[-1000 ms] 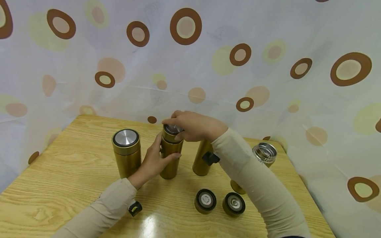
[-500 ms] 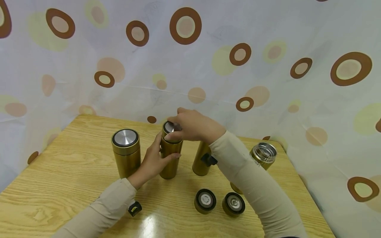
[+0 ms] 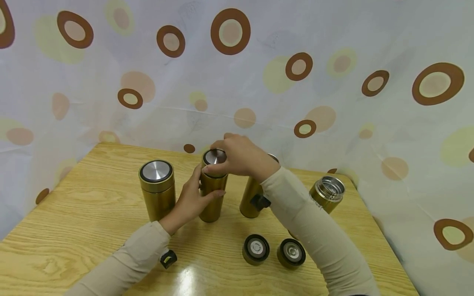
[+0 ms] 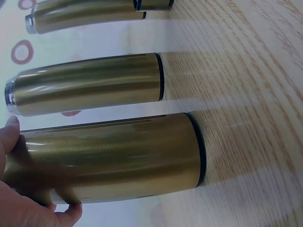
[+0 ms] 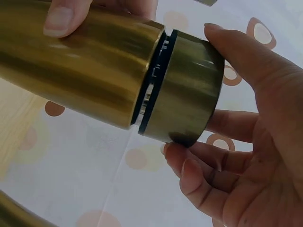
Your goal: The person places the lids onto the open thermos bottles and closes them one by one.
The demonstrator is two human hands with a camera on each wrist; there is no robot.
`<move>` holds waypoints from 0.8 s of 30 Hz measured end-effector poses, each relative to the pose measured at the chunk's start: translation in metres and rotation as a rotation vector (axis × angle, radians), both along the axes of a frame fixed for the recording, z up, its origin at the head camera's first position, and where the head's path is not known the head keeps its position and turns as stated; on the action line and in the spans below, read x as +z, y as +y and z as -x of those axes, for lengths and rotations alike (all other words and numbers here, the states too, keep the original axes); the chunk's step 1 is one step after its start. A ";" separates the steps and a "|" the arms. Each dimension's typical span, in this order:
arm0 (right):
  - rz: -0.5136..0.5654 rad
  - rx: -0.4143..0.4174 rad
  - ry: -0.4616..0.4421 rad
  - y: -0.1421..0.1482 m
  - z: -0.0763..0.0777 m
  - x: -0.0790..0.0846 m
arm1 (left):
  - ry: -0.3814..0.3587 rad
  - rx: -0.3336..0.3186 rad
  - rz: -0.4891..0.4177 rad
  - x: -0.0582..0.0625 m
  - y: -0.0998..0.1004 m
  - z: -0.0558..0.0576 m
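Two-handed hold: both hands are on one gold vacuum flask (image 3: 214, 185), which stands upright on the wood-grain table (image 3: 92, 197).
Left hand: the left hand (image 3: 189, 199) is wrapped round the flask's body, thumb across the front.
Right hand: the right hand (image 3: 242, 158) grasps the screw cap (image 3: 216, 156) from above, thumb on one side and fingers on the other.
Cap seam: the cap sits on the neck; the right wrist view shows a narrow gap with bright metal between cap and body.
Left neighbour: a capped gold flask (image 3: 159, 201) with a brushed-silver top stands near the left hand, its base hidden by the left sleeve (image 3: 137, 250).
Right neighbours: an uncapped flask (image 3: 249, 201) stands partly behind the right arm; another open-necked flask (image 3: 327, 196) stands farther right, its lower part covered by the right sleeve (image 3: 314, 226).
Loose caps: a first cap (image 3: 256, 247) and a second cap (image 3: 291, 253) lie upside down, just beside each other, nearer the person.
Backdrop: pale sheeting (image 3: 207, 119) with brown rings and pastel spots.
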State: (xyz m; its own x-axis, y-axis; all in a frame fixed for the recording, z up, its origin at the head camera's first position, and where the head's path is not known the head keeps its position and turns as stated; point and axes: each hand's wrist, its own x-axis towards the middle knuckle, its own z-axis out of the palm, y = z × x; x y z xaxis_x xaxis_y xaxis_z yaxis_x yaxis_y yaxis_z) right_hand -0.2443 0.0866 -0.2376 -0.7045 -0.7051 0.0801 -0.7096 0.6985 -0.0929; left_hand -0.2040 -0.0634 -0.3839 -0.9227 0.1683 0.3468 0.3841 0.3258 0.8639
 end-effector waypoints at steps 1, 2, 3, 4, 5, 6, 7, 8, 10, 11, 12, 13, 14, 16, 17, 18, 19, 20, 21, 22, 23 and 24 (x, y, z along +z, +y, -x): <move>0.002 -0.002 0.000 0.000 0.000 0.000 | -0.003 0.000 0.001 0.000 0.000 0.000; 0.003 -0.002 0.003 0.000 0.000 -0.001 | -0.006 0.000 0.002 0.000 0.000 0.000; 0.005 -0.003 0.003 0.000 0.000 -0.001 | -0.007 -0.001 0.002 0.000 0.000 0.000; 0.006 -0.002 0.006 0.000 0.000 -0.002 | -0.006 0.000 0.002 0.000 0.000 0.000; 0.008 0.001 0.010 0.000 0.000 -0.002 | -0.001 -0.001 0.002 0.000 0.000 0.000; 0.007 0.001 0.014 0.000 0.000 -0.002 | 0.004 -0.001 0.001 0.000 0.000 0.000; 0.007 0.002 0.019 0.000 0.000 -0.003 | 0.009 -0.001 0.000 0.000 0.000 0.000; 0.009 0.003 0.023 0.000 0.000 -0.003 | 0.017 -0.001 0.000 0.000 0.000 0.000; 0.020 -0.002 0.031 0.000 0.000 -0.004 | 0.032 -0.002 0.001 0.000 0.001 0.000; 0.027 -0.007 0.035 0.000 0.000 -0.004 | 0.038 0.000 0.002 0.000 0.001 0.000; 0.034 -0.014 0.040 -0.001 0.000 -0.005 | 0.041 0.002 0.003 0.000 0.000 0.000; 0.041 -0.024 0.045 -0.001 -0.001 -0.006 | 0.047 0.004 0.007 0.000 0.001 0.000; 0.047 -0.035 0.053 -0.002 -0.001 -0.007 | 0.050 0.005 0.008 0.000 0.001 0.000; 0.056 -0.061 0.071 -0.004 -0.002 -0.008 | 0.053 0.009 0.012 0.000 0.001 0.000; 0.058 -0.075 0.078 -0.005 -0.003 -0.009 | 0.051 0.010 0.013 0.000 0.001 0.000; 0.059 -0.090 0.086 -0.006 -0.004 -0.009 | 0.050 0.010 0.014 0.000 0.001 0.000; 0.058 -0.104 0.093 -0.007 -0.005 -0.009 | 0.052 0.008 0.015 0.000 0.001 0.001; 0.056 -0.117 0.099 -0.008 -0.005 -0.010 | 0.049 0.008 0.014 0.000 0.001 0.000; 0.054 -0.129 0.103 -0.008 -0.006 -0.010 | 0.050 0.007 0.017 0.000 0.000 0.001; 0.051 -0.142 0.107 -0.009 -0.007 -0.010 | 0.052 0.006 0.018 0.000 0.000 0.000; 0.046 -0.155 0.109 -0.009 -0.008 -0.010 | 0.051 0.005 0.018 0.000 0.000 0.000; 0.042 -0.168 0.114 -0.010 -0.009 -0.011 | 0.053 0.004 0.019 0.000 0.000 0.000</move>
